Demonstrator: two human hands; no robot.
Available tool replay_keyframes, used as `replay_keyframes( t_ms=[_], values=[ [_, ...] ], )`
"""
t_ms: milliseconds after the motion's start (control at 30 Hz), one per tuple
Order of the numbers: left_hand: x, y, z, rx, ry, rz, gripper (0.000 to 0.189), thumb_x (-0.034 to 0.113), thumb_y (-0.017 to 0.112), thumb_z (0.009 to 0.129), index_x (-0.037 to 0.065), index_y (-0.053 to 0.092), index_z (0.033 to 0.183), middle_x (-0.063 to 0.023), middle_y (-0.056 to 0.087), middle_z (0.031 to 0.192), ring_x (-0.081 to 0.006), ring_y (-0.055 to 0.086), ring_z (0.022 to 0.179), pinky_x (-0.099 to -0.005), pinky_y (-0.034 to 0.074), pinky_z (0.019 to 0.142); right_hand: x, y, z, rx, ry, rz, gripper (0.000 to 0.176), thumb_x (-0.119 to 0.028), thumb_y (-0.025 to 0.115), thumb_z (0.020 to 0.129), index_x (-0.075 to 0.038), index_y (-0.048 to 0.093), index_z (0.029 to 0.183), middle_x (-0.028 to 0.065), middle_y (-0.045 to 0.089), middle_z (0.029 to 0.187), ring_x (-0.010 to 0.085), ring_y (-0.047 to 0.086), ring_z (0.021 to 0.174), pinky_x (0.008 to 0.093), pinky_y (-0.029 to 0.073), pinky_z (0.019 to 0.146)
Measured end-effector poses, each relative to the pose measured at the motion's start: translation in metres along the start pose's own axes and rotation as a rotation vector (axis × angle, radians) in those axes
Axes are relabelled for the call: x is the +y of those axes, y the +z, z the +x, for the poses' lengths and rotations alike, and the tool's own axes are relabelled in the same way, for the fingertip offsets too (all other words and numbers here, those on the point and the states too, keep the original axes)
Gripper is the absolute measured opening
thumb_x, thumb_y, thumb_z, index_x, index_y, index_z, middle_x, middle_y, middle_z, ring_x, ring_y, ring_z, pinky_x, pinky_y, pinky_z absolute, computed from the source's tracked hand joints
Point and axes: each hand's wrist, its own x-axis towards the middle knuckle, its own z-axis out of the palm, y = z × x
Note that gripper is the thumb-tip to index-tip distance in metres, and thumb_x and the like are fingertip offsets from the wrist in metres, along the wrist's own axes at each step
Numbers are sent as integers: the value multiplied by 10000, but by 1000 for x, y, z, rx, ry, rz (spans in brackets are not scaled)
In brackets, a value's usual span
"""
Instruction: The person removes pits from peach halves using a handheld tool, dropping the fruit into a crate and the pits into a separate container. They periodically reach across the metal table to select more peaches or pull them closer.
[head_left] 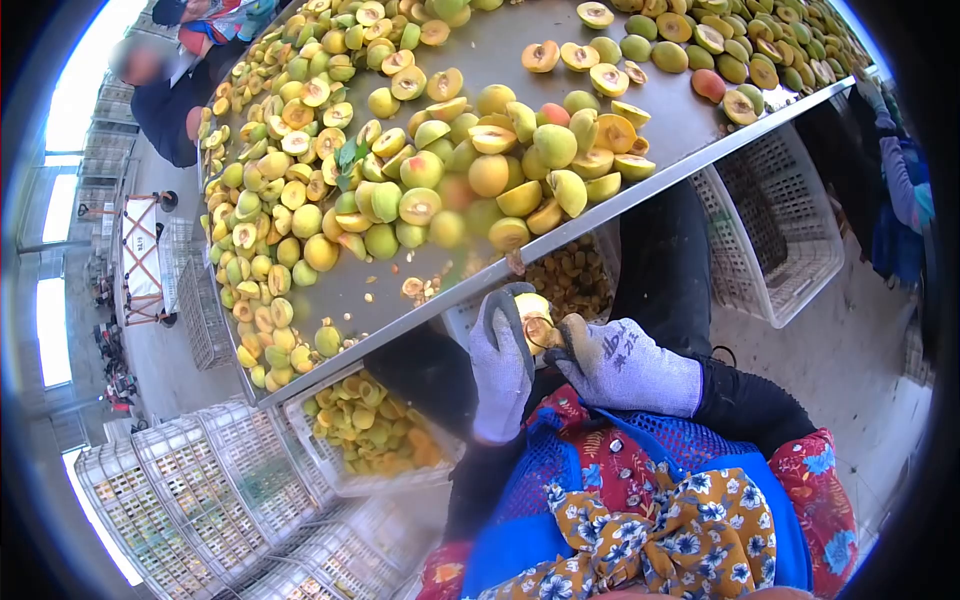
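My left hand, in a light glove with grey fingertips, closes around a halved yellow stone fruit, its cut face with the brown pit area turned up. My gloved right hand is closed right beside it, fingertips at the cut face. A thin curved tool, like a pitting loop, runs from those fingers to the pit; its handle is hidden in the glove. Both hands are in front of the table edge, above a container of small brown pits.
A metal-edged table carries heaps of halved yellow-green fruit. Below left stands a white crate of fruit pieces, beside stacked lattice crates. Another white crate lies at the right. Other people stand around the table.
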Motion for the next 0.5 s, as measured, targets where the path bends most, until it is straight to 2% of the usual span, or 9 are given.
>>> replay_keyframes(
  t_ms=[133,433,500],
  values=[
    [11,1,1,-22,8,89,356,246,372,1059,-18,611,1060,-115,651,903,-172,624,820,-313,506,777,-6,-10,0,24,41,31,356,-292,564,943,45,460,991,172,621,650,326,637,550,424,484,461],
    [12,-2,-1,-26,43,239,353,221,360,1046,-14,623,1049,-133,661,927,-206,637,840,-339,501,796,5,-6,3,-46,-4,-11,348,-280,551,951,48,446,1005,185,621,662,349,639,572,447,491,487],
    [11,-4,0,-26,72,302,348,215,361,1041,-10,628,1048,-139,663,926,-223,644,842,-350,500,794,7,-4,6,-77,23,61,349,-277,544,956,53,441,1009,188,617,661,354,635,568,450,490,487]
  ],
)
